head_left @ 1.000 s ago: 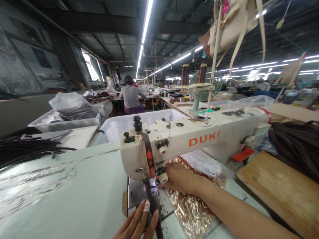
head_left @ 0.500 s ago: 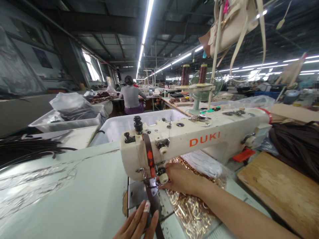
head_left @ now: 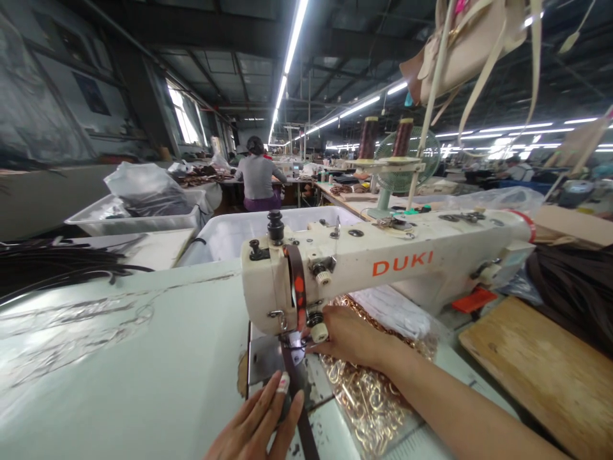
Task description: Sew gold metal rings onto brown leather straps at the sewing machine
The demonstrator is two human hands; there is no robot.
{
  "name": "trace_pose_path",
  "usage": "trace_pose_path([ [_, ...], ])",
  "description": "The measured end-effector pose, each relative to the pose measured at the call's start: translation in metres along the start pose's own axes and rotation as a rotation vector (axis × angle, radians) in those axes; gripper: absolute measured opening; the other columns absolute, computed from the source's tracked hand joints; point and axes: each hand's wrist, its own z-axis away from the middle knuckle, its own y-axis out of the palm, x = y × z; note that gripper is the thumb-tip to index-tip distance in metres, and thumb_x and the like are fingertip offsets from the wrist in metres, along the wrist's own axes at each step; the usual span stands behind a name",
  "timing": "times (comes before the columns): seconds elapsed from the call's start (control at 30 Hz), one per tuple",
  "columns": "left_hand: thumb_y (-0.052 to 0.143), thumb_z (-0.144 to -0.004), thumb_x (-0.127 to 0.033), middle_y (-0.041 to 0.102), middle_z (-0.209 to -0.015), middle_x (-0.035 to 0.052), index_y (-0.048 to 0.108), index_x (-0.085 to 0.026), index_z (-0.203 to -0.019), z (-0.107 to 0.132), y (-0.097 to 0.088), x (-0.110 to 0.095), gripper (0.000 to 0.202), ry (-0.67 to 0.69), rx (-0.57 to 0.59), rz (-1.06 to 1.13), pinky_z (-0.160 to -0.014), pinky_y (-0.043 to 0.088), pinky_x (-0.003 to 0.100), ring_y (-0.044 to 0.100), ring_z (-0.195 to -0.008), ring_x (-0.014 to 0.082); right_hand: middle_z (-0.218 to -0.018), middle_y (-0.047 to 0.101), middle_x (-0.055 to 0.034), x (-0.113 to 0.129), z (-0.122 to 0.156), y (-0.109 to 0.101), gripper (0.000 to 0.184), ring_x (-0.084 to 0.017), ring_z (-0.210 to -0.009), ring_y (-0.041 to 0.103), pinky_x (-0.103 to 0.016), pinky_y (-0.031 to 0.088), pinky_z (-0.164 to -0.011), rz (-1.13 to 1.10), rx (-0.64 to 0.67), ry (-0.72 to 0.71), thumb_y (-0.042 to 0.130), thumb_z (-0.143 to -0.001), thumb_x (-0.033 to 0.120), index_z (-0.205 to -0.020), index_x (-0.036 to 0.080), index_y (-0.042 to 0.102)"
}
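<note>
We see a dark brown strap (head_left: 307,436) running lengthwise from the near edge of the view up to the needle area of a white sewing machine (head_left: 354,276), where it passes beneath the machine's head. Our left hand (head_left: 261,418) lies palm down at the near end, its fingers stretched out and slightly spread; the digit nearest the strap overlaps its left edge. A white wrap with pinkish marks covers one fingertip, which sits beside the strap, near the metal plate (head_left: 266,359). Our right hand (head_left: 348,338) reaches in from the other side, next to the needle area; its fingertips are partly hidden behind a knob, so we cannot tell whether they pinch anything.

Under our right forearm lies a clear bag of gold-coloured metal clasps (head_left: 368,406), with a white wrapped bundle (head_left: 395,313) behind it. Farther right we find a worn wooden board (head_left: 536,351) and a heap of dark strips (head_left: 575,281). The pale green bench (head_left: 119,364) spreads to the left. Beyond the machine stand a white bin (head_left: 225,235) and a green fan (head_left: 428,153); a person in grey (head_left: 258,177) sits farther back.
</note>
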Motion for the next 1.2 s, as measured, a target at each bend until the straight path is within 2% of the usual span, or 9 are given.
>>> trace_pose_path([
  [0.33,0.034,-0.098,-0.032,0.071,-0.102,0.0088,0.064,-0.017,-0.11,-0.013,-0.013,0.007,0.036,0.093,0.034,-0.056,-0.073,0.055,0.02,0.068,-0.092,0.019,-0.094,0.067,-0.0046,0.001,0.0,-0.001,0.024,-0.019,-0.087,0.062,-0.024,0.043,-0.074,-0.04,0.012,0.038,0.066,-0.082,0.043,-0.085,0.019,0.069],
  [0.47,0.036,-0.096,-0.032,0.072,-0.1,0.0086,0.064,-0.016,-0.11,-0.016,-0.016,0.01,0.035,0.133,0.082,-0.051,-0.073,0.056,0.02,0.069,-0.091,0.0191,-0.095,0.067,-0.0046,0.001,0.0,0.0,0.024,-0.019,-0.087,0.062,-0.025,0.043,-0.075,-0.044,0.004,0.028,0.067,-0.082,0.041,-0.088,0.018,0.069],
  [0.67,0.045,-0.089,-0.028,0.071,-0.102,0.0066,0.062,-0.016,-0.114,-0.016,-0.022,0.015,0.032,0.107,0.126,0.036,-0.075,0.056,0.021,0.068,-0.094,0.0192,-0.093,0.067,-0.0044,0.002,0.0,-0.002,0.025,-0.019,-0.087,0.062,-0.024,0.043,-0.073,-0.048,0.002,0.023,0.066,-0.082,0.043,-0.091,0.019,0.07],
  [0.77,0.047,-0.089,-0.03,0.071,-0.104,0.0066,0.06,-0.017,-0.116,-0.013,-0.016,0.016,0.033,0.063,0.105,0.133,-0.079,0.055,0.022,0.067,-0.097,0.0198,-0.091,0.067,-0.0045,0.003,-0.001,-0.002,0.026,-0.019,-0.085,0.062,-0.024,0.042,-0.07,-0.032,0.008,0.034,0.066,-0.082,0.043,-0.09,0.019,0.07],
  [0.87,0.051,-0.09,-0.029,0.071,-0.104,0.0037,0.059,-0.02,-0.118,-0.007,-0.003,0.012,0.031,-0.039,-0.033,0.252,-0.087,0.051,0.019,0.067,-0.097,0.0165,-0.09,0.067,-0.0039,0.003,-0.001,-0.001,0.024,-0.02,-0.085,0.063,-0.024,0.042,-0.069,-0.024,-0.006,0.026,0.067,-0.082,0.042,-0.092,0.021,0.07],
  [0.93,0.051,-0.091,-0.03,0.072,-0.102,0.0022,0.059,-0.021,-0.117,-0.005,0.002,0.008,0.029,-0.133,-0.077,0.295,-0.091,0.049,0.02,0.066,-0.098,0.0156,-0.092,0.067,-0.0035,0.002,-0.001,0.0,0.023,-0.02,-0.087,0.062,-0.024,0.043,-0.071,-0.04,-0.016,0.007,0.067,-0.082,0.042,-0.093,0.022,0.07],
  [1.03,0.053,-0.089,-0.048,0.071,-0.104,0.0028,0.061,-0.021,-0.114,-0.008,-0.003,0.007,0.037,-0.26,-0.005,0.338,-0.094,0.049,0.025,0.065,-0.102,0.0187,-0.093,0.067,-0.0028,0.001,-0.001,0.0,0.022,-0.019,-0.088,0.062,-0.024,0.043,-0.073,-0.051,-0.011,-0.006,0.066,-0.083,0.041,-0.094,0.022,0.069],
  [1.1,0.056,-0.084,-0.057,0.071,-0.102,0.0026,0.064,-0.023,-0.111,-0.013,-0.012,0.01,0.044,-0.274,0.015,0.374,-0.092,0.051,0.025,0.066,-0.098,0.0195,-0.092,0.067,-0.0028,0.001,0.0,-0.001,0.022,-0.02,-0.087,0.062,-0.024,0.043,-0.072,-0.041,-0.002,0.006,0.067,-0.082,0.041,-0.094,0.022,0.069],
  [1.2,0.062,-0.082,-0.052,0.072,-0.1,0.0004,0.066,-0.026,-0.107,-0.018,-0.018,0.019,0.036,-0.253,0.037,0.402,-0.089,0.053,0.024,0.068,-0.093,0.0181,-0.091,0.067,-0.0036,0.001,-0.001,-0.002,0.024,-0.021,-0.087,0.062,-0.024,0.042,-0.072,-0.045,0.002,0.029,0.068,-0.081,0.042,-0.093,0.021,0.07],
])
